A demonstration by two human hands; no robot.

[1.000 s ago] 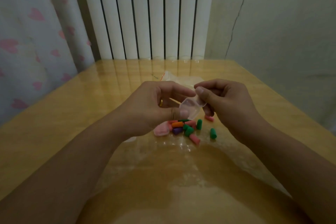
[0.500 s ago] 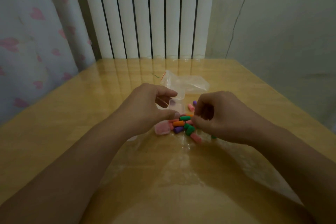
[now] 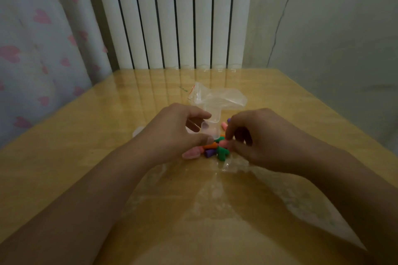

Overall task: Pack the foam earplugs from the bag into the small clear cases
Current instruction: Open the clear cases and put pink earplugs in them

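Fingers (image 3: 201,114) of the left hand (image 3: 174,129) are curled round a small clear case (image 3: 210,128), which is held just above the tabletop (image 3: 86,157) with thumb below and forefinger above. On the right hand (image 3: 258,137) the fingertips are pinched together on a pink earplug (image 3: 225,143), lifted at the edge of a loose pile of foam earplugs (image 3: 215,149) in green, orange, purple and pink. The pile is seen lying on the tabletop directly between the two hands, with a pink case (image 3: 191,154) touching its left side. A crumpled clear bag (image 3: 217,98) with a red seal line is set just behind the hands, near the middle of the tabletop. A white radiator (image 3: 176,15) is seen beyond the far edge, and a heart-patterned curtain (image 3: 32,49) at the left.
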